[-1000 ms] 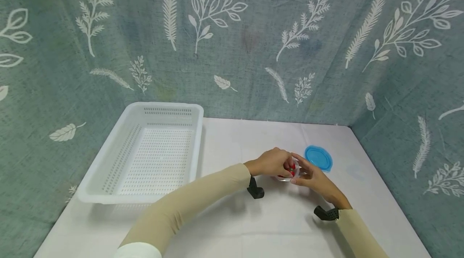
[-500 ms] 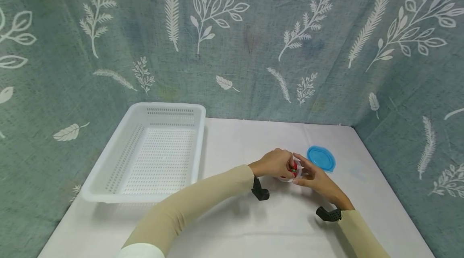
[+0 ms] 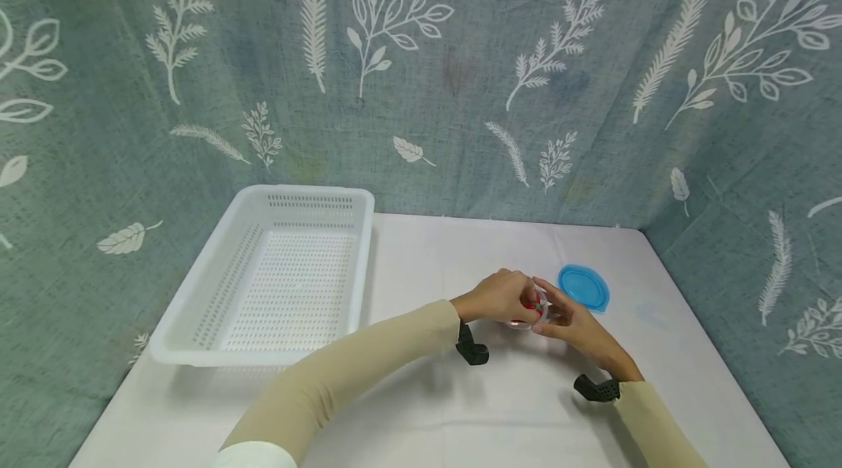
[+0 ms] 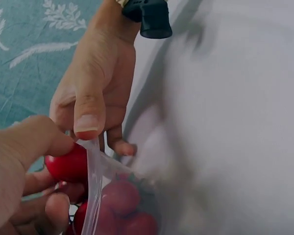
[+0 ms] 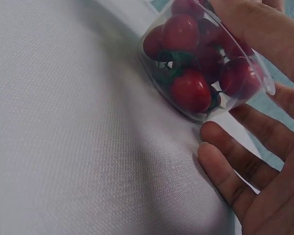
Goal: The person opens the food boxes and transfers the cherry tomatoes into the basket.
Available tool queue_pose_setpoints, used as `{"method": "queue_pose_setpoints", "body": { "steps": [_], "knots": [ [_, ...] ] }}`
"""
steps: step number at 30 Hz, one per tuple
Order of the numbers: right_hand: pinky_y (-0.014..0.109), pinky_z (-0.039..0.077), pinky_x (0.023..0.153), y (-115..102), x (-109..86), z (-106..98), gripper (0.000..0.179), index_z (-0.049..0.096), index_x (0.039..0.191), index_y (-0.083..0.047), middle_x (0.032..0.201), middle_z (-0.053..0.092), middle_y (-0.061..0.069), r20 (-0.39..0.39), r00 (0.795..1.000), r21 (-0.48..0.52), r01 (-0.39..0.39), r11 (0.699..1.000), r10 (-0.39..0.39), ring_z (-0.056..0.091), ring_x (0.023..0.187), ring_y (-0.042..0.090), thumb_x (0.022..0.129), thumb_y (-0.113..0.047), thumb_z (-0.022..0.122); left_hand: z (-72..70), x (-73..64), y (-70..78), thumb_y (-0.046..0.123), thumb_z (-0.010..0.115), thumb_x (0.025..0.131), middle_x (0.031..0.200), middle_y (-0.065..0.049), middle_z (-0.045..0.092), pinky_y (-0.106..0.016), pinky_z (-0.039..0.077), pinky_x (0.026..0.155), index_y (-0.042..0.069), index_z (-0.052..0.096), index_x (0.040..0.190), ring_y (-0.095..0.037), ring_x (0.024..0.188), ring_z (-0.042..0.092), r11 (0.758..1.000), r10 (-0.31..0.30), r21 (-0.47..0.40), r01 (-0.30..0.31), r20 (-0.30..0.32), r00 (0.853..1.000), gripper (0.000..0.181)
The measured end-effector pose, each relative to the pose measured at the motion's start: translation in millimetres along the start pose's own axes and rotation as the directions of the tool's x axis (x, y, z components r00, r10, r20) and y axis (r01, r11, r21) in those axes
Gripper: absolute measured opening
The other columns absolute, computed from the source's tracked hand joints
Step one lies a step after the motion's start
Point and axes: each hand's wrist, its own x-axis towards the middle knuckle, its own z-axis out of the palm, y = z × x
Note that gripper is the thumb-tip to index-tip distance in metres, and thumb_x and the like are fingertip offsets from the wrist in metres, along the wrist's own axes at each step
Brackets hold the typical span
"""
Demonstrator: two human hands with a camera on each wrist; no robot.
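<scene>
A small clear plastic tub (image 4: 93, 191) of cherry tomatoes (image 5: 190, 90), red with green stalks, stands at the right of the table. My left hand (image 3: 500, 296) reaches into its mouth; in the left wrist view thumb and fingers pinch a red cherry tomato (image 4: 71, 165) at the rim. From the other side my right hand (image 3: 579, 325) holds the tub, thumb on the rim and fingers around the wall. In the head view the hands hide most of the tub. A blue lid (image 3: 583, 287) lies just behind the right hand.
A large white perforated basket (image 3: 365, 248) stands at the left of the white-covered table (image 3: 421, 256). Behind and at both sides hangs a grey-green leaf-patterned curtain (image 3: 460, 124). My left forearm passes in front of the basket's near right corner.
The head view has shifted slightly. Both hands stay at the tub; a green stalk on red now shows between them, where mostly red showed before.
</scene>
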Motion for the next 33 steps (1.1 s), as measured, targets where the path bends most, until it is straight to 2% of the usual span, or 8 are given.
{"method": "queue_pose_setpoints", "body": {
  "steps": [3,7,11,16,19,26,33],
  "knots": [
    [0.037,0.052,0.093,1.6,0.5,0.0,0.085,0.031,0.161,-0.036,0.154,0.046,0.012,-0.004,1.000,-0.007,0.000,1.000,0.000,0.059,0.116,0.036,0.093,-0.017,0.078,-3.0,-1.7,-3.7,0.024,0.079,0.089,0.087,0.009,0.070,-0.015,0.049,0.066,0.011,0.075,0.104,0.000,0.076,0.062,0.999,0.031,-0.045,-0.032,-0.009,0.999,0.020],
    [0.044,0.050,0.097,2.2,1.4,0.4,0.086,0.030,0.162,-0.035,0.158,0.041,0.013,-0.017,1.000,-0.033,-0.017,0.999,0.016,0.056,0.121,0.036,0.093,-0.021,0.079,-12.3,-7.2,-10.4,0.023,0.076,0.092,0.093,0.006,0.072,-0.015,0.051,0.067,0.007,0.074,0.111,0.001,0.078,0.063,0.993,0.080,-0.090,-0.082,-0.027,0.996,0.025],
    [0.056,0.046,0.103,0.8,2.3,1.3,0.087,0.028,0.163,-0.032,0.165,0.030,0.016,-0.014,0.999,-0.034,-0.041,0.999,0.041,0.051,0.132,0.041,0.094,-0.025,0.079,-27.2,-17.6,-17.7,0.024,0.073,0.094,0.095,0.006,0.073,-0.016,0.051,0.069,0.007,0.075,0.112,0.000,0.083,0.064,0.990,0.110,-0.082,-0.114,-0.055,0.992,0.025],
    [0.063,0.041,0.107,-1.2,2.8,2.3,0.088,0.025,0.164,-0.031,0.164,0.029,0.020,-0.011,0.998,-0.017,-0.062,0.998,0.062,0.044,0.139,0.047,0.094,-0.025,0.078,-47.2,-33.7,-27.0,0.027,0.073,0.096,0.097,0.006,0.074,-0.021,0.051,0.070,0.009,0.076,0.114,-0.002,0.086,0.064,0.990,0.104,-0.087,-0.112,-0.092,0.990,0.026],
    [0.064,0.040,0.107,-1.6,2.8,2.6,0.089,0.026,0.164,-0.033,0.165,0.029,0.020,-0.024,0.997,-0.028,-0.075,0.997,0.074,0.042,0.141,0.048,0.093,-0.027,0.080,-55.8,-41.9,-34.7,0.029,0.074,0.096,0.097,0.007,0.074,-0.023,0.052,0.069,0.011,0.076,0.114,-0.003,0.084,0.065,0.988,0.105,-0.098,-0.117,-0.120,0.987,0.025],
    [0.062,0.040,0.108,0.5,2.3,3.7,0.090,0.026,0.164,-0.027,0.164,0.030,0.023,-0.036,0.996,-0.060,-0.081,0.995,0.079,0.042,0.140,0.049,0.092,-0.029,0.080,-76.8,-60.6,-45.7,0.031,0.074,0.096,0.098,0.009,0.072,-0.027,0.052,0.065,0.016,0.075,0.110,-0.009,0.071,0.064,0.987,0.110,-0.096,-0.129,-0.178,0.978,0.021],
    [0.062,0.039,0.109,1.4,0.7,3.4,0.090,0.026,0.164,-0.031,0.164,0.031,0.021,-0.042,0.997,-0.060,-0.069,0.996,0.067,0.043,0.141,0.046,0.092,-0.027,0.080,-97.8,-80.1,-61.0,0.027,0.077,0.094,0.100,0.009,0.071,-0.025,0.055,0.071,0.016,0.073,0.108,-0.003,0.079,0.067,0.984,0.105,-0.114,-0.140,-0.274,0.956,0.019]
  ]
}}
